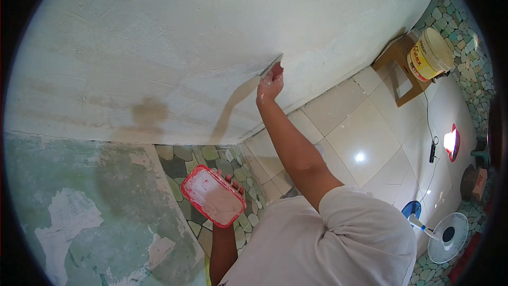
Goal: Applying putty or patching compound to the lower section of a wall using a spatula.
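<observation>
Head view: the left hand has its fingers gripping one red tub of pale putty, near left; the right hand's fingers close round one scraper at the white wall. Far right are one bucket and one stool; near right, one fan.

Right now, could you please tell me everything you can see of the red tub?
The red tub is a shallow, open, oblong container with rounded corners, apparently plastic. Pale, thick-looking paste covers much of its inside, with smears on the inner walls and rim. It is tilted, its open top facing the camera. The left hand supports it, with fingers showing along its right edge; its underside is hidden. It is held up in front of the stone-patterned surface, to the left of the white shirt.
</observation>
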{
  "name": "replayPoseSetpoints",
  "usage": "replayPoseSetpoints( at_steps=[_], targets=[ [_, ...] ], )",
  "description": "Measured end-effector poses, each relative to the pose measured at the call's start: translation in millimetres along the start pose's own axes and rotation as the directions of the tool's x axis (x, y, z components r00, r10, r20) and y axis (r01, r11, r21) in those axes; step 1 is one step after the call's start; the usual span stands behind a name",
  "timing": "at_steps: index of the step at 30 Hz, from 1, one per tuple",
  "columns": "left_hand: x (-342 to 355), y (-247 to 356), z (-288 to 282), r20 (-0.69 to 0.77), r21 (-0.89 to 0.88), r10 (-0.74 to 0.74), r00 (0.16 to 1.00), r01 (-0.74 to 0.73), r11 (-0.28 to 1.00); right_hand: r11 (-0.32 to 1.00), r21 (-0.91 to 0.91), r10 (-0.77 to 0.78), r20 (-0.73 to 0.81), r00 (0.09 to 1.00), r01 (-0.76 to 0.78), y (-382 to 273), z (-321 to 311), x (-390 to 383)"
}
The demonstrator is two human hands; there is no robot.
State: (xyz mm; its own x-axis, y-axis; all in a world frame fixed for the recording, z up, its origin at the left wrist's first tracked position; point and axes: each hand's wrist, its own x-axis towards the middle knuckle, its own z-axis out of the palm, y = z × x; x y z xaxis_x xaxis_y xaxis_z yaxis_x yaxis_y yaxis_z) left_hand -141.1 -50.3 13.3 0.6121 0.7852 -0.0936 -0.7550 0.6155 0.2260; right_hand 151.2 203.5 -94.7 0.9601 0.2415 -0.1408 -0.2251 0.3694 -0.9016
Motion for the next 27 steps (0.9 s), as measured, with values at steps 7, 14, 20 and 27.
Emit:
replayPoseSetpoints(
  at_steps=[7, 14, 20, 27],
  targets=[
    [1.0, 5.1, -6.8, -0.042, 0.025, 0.021, 0.999, -0.020, 0.999, 0.996, 0.072, -0.070, 0.165, 0.984, 0.059, -58.4, 42.8, -72.0],
    [5.4, 4.7, -4.4, -0.036, 0.029, 0.011, 0.999, -0.010, 1.000, 0.992, 0.101, -0.107, 0.416, 0.903, 0.071, -75.9, -1.1, -108.3],
    [-1.7, 9.5, -22.5, 0.027, -0.007, 0.001, 1.000, -0.001, 1.000, 0.971, -0.140, -0.157, 0.224, 0.962, 0.192, -48.6, -27.8, -47.0],
    [-7.1, 8.3, -21.7, 0.009, 0.034, 0.028, 1.000, -0.029, 0.999, 0.958, -0.128, -0.246, 0.097, 0.964, 0.257, -55.0, 22.8, -64.8]
  ],
)
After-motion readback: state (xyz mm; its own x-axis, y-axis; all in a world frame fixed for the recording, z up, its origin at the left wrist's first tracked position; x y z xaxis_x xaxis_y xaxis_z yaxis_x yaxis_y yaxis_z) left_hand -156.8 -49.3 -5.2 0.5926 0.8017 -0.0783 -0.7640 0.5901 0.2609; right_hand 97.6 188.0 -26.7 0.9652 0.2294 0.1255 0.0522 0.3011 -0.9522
